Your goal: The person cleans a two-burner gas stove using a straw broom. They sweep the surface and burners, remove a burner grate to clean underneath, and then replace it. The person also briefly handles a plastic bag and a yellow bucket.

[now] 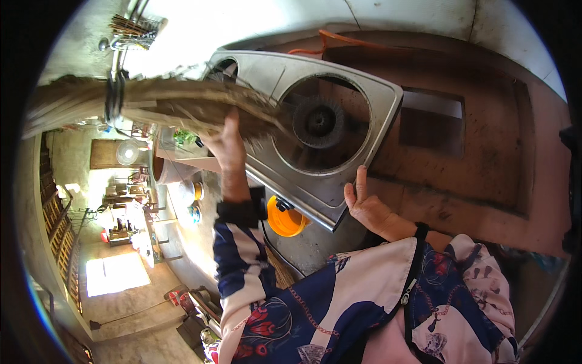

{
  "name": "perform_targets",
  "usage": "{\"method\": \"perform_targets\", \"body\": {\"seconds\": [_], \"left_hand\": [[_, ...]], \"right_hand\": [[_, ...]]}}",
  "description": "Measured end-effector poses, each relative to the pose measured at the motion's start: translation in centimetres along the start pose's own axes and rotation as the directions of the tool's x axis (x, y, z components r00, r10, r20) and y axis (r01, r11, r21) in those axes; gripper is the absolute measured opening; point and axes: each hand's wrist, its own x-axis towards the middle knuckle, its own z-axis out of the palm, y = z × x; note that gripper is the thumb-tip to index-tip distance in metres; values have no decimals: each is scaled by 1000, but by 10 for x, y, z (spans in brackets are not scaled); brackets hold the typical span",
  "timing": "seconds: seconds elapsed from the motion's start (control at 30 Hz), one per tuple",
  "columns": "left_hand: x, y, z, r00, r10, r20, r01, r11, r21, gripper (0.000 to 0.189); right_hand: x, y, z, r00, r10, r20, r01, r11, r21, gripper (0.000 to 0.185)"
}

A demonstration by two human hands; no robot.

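Note:
A gas stove top (318, 191) with a metal surface and a round burner opening lies before me; the burner (319, 119) shows inside it, with no pan support over it. My left hand (227, 141) is closed around a straw hand broom (182, 102), bound with a dark band and blurred. The broom's frayed end reaches over the stove beside the burner opening. My right hand (370, 209) holds nothing; two digits are extended, one fingertip at the stove's near right edge, and the other fingers are curled.
A reddish counter (491, 182) with a rectangular opening (432, 123) lies right of the stove. An orange hose (345, 38) runs behind it. Below the stove's front stands a yellow bucket (286, 218). A wire rack with chopsticks (134, 32) hangs at upper left. Furniture and a fan (128, 152) show farther left.

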Motion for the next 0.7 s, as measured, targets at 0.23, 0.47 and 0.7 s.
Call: {"method": "perform_targets", "body": {"seconds": [0.23, 0.47, 0.7], "left_hand": [[-6, -28, -4, 991, -135, -12, 136, 989, 52, 53], [-56, 8, -17, 993, -106, -61, 109, 992, 63, 44], [-102, 50, 23, 987, -127, -99, 127, 992, -8, 47]], "right_hand": [[0, 3, -3, 989, -120, 82, 136, 962, -237, 30], [2, 11, -6, 896, -362, 256, 441, 667, -601, 27], [3, 11, -2, 932, -313, 185, 362, 840, -405, 28]]}}
